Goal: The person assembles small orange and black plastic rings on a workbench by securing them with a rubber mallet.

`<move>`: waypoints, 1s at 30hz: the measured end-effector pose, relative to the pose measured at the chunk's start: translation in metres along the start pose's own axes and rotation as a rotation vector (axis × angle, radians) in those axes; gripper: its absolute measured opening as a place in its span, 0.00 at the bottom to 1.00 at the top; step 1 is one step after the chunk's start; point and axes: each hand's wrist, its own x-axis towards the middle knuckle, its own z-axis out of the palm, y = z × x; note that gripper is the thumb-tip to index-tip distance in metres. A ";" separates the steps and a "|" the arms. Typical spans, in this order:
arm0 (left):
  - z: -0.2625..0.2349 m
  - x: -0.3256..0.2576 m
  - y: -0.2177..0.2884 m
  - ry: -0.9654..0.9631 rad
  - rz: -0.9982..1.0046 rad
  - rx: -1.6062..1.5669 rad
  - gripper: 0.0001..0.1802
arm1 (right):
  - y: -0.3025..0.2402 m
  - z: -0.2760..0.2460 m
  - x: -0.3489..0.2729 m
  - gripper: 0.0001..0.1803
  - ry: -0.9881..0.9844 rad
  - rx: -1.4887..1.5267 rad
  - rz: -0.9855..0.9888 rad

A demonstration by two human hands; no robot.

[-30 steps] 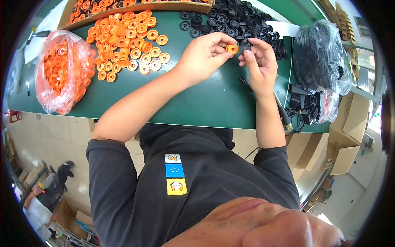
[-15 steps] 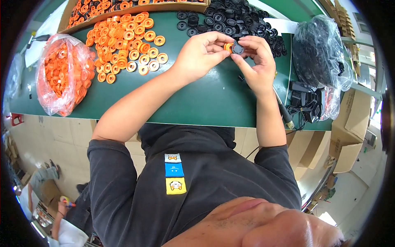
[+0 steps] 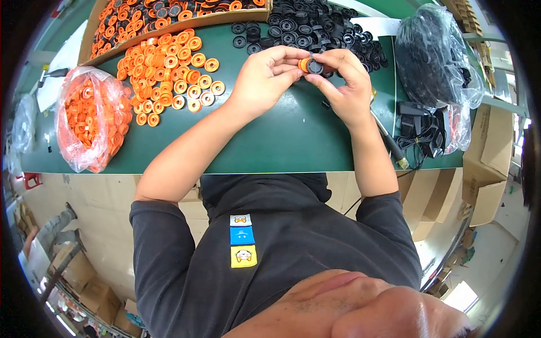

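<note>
Over the green table, my left hand pinches a small orange ring at its fingertips. Pressed against that ring is a black ring, held by my right hand. Both hands meet above the table's middle. Loose orange rings lie to the left of my left hand. A heap of black rings lies just beyond my fingers.
A cardboard tray of joined orange-and-black pieces stands at the back left. A clear bag of orange rings sits far left, a bag of black parts far right, with black cables beside it. Cardboard boxes stand beyond the right edge.
A second ago the orange ring was held alone between the hands. A black ring has since come against it, and both hands have drawn tighter together.
</note>
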 end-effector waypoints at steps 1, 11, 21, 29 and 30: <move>0.000 0.000 0.000 0.002 0.014 -0.004 0.18 | 0.000 0.000 0.000 0.21 0.002 0.000 0.001; 0.002 -0.002 -0.001 -0.001 -0.004 0.024 0.17 | -0.002 -0.002 0.000 0.19 -0.034 -0.046 -0.004; 0.004 -0.001 -0.003 0.003 0.009 0.025 0.15 | -0.003 -0.001 -0.002 0.20 -0.059 -0.117 -0.034; 0.006 0.000 -0.004 0.016 -0.023 -0.002 0.15 | -0.003 0.000 -0.005 0.20 -0.033 -0.106 0.005; 0.005 0.000 -0.004 0.015 -0.035 -0.001 0.15 | -0.004 0.001 -0.006 0.20 -0.029 -0.102 0.015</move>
